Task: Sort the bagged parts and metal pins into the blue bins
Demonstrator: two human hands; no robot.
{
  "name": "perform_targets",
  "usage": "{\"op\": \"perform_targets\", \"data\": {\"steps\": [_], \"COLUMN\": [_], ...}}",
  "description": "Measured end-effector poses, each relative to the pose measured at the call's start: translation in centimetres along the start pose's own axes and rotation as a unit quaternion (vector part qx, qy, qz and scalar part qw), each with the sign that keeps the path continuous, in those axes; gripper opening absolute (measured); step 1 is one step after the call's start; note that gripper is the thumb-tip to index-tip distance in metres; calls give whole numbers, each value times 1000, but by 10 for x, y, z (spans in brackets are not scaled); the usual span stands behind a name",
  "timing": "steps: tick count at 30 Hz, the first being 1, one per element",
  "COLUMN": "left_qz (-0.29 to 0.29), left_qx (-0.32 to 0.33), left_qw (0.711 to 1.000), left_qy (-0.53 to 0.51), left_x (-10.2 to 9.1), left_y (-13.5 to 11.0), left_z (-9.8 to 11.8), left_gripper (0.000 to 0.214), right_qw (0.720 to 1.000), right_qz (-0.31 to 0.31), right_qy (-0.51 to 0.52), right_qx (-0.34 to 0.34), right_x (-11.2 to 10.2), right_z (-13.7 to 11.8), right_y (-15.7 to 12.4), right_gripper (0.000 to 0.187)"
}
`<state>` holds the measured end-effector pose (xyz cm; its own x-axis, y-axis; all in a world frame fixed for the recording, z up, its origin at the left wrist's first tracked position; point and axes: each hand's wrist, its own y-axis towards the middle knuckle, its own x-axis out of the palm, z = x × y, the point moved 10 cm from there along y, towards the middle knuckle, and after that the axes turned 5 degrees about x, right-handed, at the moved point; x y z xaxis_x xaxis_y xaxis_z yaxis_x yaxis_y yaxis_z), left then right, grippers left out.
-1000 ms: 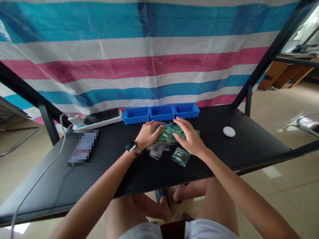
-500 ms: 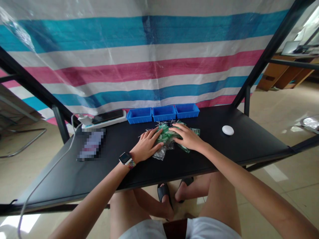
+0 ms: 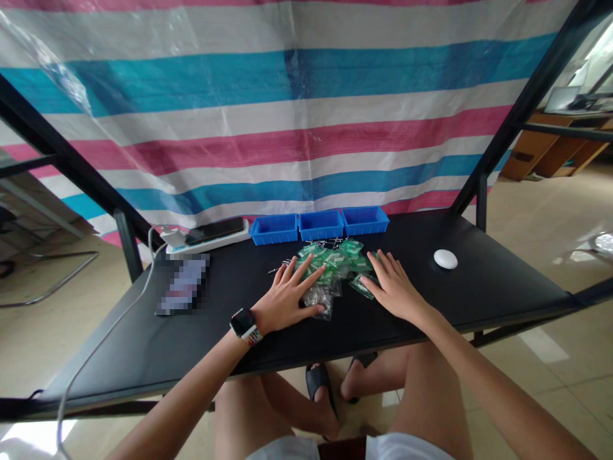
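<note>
A pile of small clear bags with green parts (image 3: 335, 260) lies on the black table (image 3: 479, 287) in front of three blue bins (image 3: 320, 225). My left hand (image 3: 290, 297) lies flat with spread fingers on the left side of the pile, over a clear bag (image 3: 320, 297). It wears a watch (image 3: 245, 324). My right hand (image 3: 395, 287) rests flat and open on the right edge of the pile. A few thin metal pins (image 3: 280, 267) lie loose near the bags.
A white round puck (image 3: 445, 259) sits to the right. At the back left a phone (image 3: 213, 230) rests on a white power strip (image 3: 186, 241) with a cable (image 3: 96, 345) running off the front. A blurred card (image 3: 182, 292) lies left. Black frame posts stand at both sides.
Both hands have drawn back toward me and spread apart, flattening on either side of the pile. The bags now lie more spread out.
</note>
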<state>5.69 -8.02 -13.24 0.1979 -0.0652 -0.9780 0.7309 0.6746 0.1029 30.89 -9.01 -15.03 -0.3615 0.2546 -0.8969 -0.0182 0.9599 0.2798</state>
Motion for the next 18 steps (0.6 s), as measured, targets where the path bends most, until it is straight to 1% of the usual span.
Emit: {"op": "perform_targets", "data": {"steps": [2,4,6,8,11,13,15,16,17,18], "left_qz": [2,-7,-15,-16,6,37,65,77,88,97], "left_qx": [10,31,46,46,16,-14,-37,-45,-51,-56], "left_qw": [1000,999,999,999,1000,999,997,996,995,994], "left_qy": [-4,-7,-12,-17,-17,-12,-10,-11,-13,-16], "left_x": [2,6,9,11,9,6,2,-1,-3,-6], "left_y": [8,14,19,24,31,33,32,30,28,26], "left_z": [11,25,37,44,45,42,39,37,34,30], "left_gripper": [93,88,81,75,68,66,66,67,68,68], "right_qw": [999,994,985,978,965,949,934,932,936,945], "right_qz": [-23,-46,-65,-80,-96,-100,-86,-67,-38,9], "right_qy": [2,40,88,131,195,259,320,335,334,314], "right_qx": [-35,-93,-130,-143,-148,-150,-137,-124,-109,-93], "right_x": [12,20,24,27,30,27,17,9,0,-12], "right_z": [-5,-17,-27,-33,-39,-40,-39,-37,-36,-37], "right_y": [15,34,53,68,83,87,86,83,78,71], "right_gripper": [69,64,68,71,64,65,67,65,62,55]}}
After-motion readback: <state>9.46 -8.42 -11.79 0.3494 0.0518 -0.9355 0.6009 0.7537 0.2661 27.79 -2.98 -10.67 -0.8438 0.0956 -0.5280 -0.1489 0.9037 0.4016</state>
